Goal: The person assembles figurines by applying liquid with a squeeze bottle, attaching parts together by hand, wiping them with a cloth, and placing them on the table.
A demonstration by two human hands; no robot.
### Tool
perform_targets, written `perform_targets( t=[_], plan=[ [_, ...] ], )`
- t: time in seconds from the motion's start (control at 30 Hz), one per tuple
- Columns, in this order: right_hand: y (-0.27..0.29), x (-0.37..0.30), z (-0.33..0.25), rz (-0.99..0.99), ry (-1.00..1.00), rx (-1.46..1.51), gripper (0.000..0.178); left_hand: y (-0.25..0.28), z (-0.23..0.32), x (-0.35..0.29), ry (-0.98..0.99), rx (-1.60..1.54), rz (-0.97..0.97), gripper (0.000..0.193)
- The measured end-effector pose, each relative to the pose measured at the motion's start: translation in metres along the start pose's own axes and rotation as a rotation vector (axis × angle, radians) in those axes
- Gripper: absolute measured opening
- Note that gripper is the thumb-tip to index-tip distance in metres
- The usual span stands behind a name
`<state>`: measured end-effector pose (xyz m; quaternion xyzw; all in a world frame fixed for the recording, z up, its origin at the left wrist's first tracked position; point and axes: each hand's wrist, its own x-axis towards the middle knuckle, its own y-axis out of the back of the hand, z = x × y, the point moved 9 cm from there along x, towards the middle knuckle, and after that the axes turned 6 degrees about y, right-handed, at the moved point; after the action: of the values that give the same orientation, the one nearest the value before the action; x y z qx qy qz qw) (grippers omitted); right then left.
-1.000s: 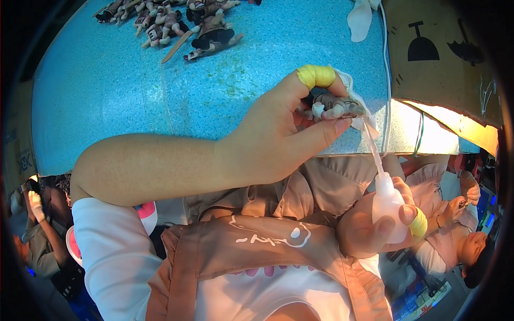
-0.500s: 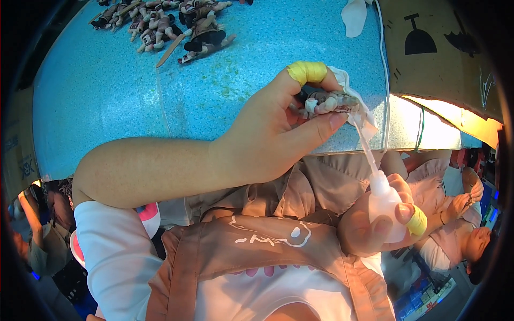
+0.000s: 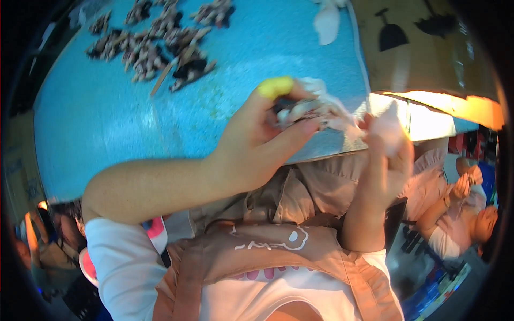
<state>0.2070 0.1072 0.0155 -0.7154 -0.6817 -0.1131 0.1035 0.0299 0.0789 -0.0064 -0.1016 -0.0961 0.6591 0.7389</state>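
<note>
My left hand (image 3: 257, 144) pinches a small grey-brown piece (image 3: 302, 111) with white bits between thumb and fingers, just above the near edge of the blue table (image 3: 107, 123). A yellow cap (image 3: 274, 86) covers its index fingertip. My right hand (image 3: 384, 163) is raised right beside that piece, closed around a small white squeeze bottle (image 3: 386, 128) whose tip points up toward it. The picture is blurred around both hands.
A heap of several similar grey-brown pieces (image 3: 160, 43) lies at the table's far side, with a white scrap (image 3: 326, 21) to the right. A brown cardboard sheet (image 3: 428, 48) stands at the right. Another person in pink (image 3: 460, 208) sits lower right.
My right hand has lifted the white bottle from lap height up to the piece in my left hand. The left hand has shifted slightly down and right in view.
</note>
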Motion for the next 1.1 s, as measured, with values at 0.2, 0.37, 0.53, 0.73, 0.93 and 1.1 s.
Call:
perform_targets(
  t=[0.2, 0.37, 0.53, 0.73, 0.93, 1.1],
  plan=[
    [-0.035, 0.029, -0.008, -0.220, 0.410, -0.453, 0.032, -0.001, 0.004, -0.009, -0.013, -0.080, -0.001, 0.030],
    [-0.048, 0.038, -0.002, -0.234, 0.422, -0.751, 0.035, -0.007, 0.013, -0.006, -0.113, -0.024, -0.118, 0.032],
    [-0.015, 0.032, -0.036, -0.041, 0.615, -0.638, 0.022, 0.000, -0.006, 0.005, 0.121, -0.065, -0.010, 0.031],
    [0.041, 0.124, -0.006, 0.086, 0.513, -0.862, 0.021, 0.000, -0.008, 0.008, 0.128, -0.002, -0.002, 0.026],
    [0.033, 0.186, 0.057, -0.192, -0.046, -0.897, 0.028, -0.001, -0.010, 0.001, 0.084, 0.006, 0.014, 0.026],
    [0.041, 0.179, 0.053, -0.212, 0.192, -0.948, 0.029, -0.002, -0.015, -0.005, 0.138, -0.084, -0.016, 0.036]
  ],
)
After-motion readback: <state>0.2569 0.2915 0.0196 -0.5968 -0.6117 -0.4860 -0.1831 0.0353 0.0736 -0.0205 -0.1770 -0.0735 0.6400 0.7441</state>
